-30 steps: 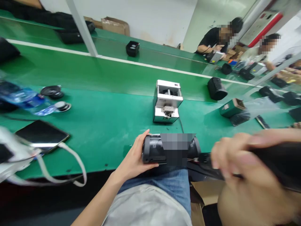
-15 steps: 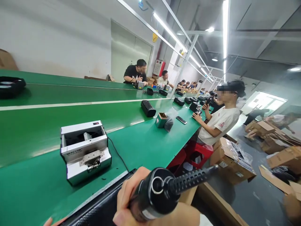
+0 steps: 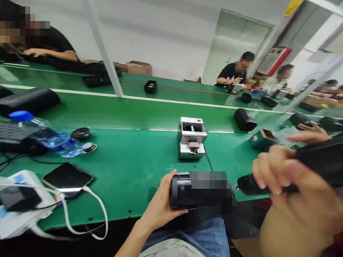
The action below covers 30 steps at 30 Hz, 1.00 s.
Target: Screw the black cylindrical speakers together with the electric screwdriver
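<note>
My left hand [image 3: 160, 200] is wrapped round the left end of a black cylindrical device [image 3: 183, 191], which lies sideways at the table's front edge, above my lap; its right part is blurred out. In my right hand [image 3: 284, 175] is a black electric screwdriver [image 3: 318, 157], its tip pointing left close to the device's right end. Whether tip and device touch I cannot tell. Behind them on the green table [image 3: 134, 153] stands a silver and black machine [image 3: 192, 139] with an open top.
To the left are a phone [image 3: 68, 179], a white power strip [image 3: 24, 203] with cables, a water bottle [image 3: 50, 137] and a black speaker-like case [image 3: 29, 100]. A green box [image 3: 264, 139] stands at the right. People work across the table.
The view has swung left and down. The screwdriver now points left instead of right, and my left hand on the black device has come into full view.
</note>
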Available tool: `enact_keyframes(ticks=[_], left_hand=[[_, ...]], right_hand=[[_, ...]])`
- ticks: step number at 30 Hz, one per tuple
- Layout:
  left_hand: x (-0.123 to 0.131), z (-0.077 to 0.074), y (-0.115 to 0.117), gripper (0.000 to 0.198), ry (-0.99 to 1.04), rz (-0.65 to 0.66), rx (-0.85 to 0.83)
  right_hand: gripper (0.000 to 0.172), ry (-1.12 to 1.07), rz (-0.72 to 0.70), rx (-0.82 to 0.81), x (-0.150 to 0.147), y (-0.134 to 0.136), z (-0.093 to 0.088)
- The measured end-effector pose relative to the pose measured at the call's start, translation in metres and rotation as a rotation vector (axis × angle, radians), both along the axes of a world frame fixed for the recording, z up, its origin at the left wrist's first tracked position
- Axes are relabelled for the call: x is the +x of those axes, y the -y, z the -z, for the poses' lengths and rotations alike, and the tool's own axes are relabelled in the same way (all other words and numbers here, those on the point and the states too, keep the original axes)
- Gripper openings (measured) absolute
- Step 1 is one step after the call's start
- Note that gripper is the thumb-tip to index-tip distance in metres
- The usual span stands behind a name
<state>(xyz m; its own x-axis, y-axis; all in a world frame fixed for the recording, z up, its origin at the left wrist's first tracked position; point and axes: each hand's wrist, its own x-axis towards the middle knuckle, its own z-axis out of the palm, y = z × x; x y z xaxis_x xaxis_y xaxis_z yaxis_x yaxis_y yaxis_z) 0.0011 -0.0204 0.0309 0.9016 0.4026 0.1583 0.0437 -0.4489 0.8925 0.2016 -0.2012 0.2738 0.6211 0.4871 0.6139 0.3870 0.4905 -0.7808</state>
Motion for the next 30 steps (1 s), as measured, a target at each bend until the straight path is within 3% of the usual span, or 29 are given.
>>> enact_keyframes(ticks=[4, 8, 12, 23, 26, 30], left_hand=[[0.002, 0.000, -0.002, 0.142, 0.003, -0.008, -0.013], [0.001, 0.002, 0.001, 0.148, -0.001, 0.000, -0.011], [0.001, 0.002, 0.000, 0.149, -0.005, 0.006, -0.008], [0.000, -0.001, -0.001, 0.149, -0.003, 0.002, 0.007], [0.001, -0.001, -0.002, 0.147, 0.006, 0.003, 0.022], [0.002, 0.001, -0.004, 0.140, 0.033, -0.002, 0.047]], right_hand=[[0.023, -0.010, 0.221, 0.254, 0.029, -0.066, -0.010], [0.022, 0.038, 0.280, 0.197, 0.048, -0.122, 0.010], [0.020, 0.056, 0.295, 0.121, 0.057, -0.146, 0.026], [0.021, 0.032, 0.268, 0.047, 0.056, -0.141, 0.028], [0.020, 0.016, 0.245, 0.053, 0.048, -0.121, 0.020], [0.022, 0.008, 0.305, 0.092, 0.033, -0.063, -0.001]])
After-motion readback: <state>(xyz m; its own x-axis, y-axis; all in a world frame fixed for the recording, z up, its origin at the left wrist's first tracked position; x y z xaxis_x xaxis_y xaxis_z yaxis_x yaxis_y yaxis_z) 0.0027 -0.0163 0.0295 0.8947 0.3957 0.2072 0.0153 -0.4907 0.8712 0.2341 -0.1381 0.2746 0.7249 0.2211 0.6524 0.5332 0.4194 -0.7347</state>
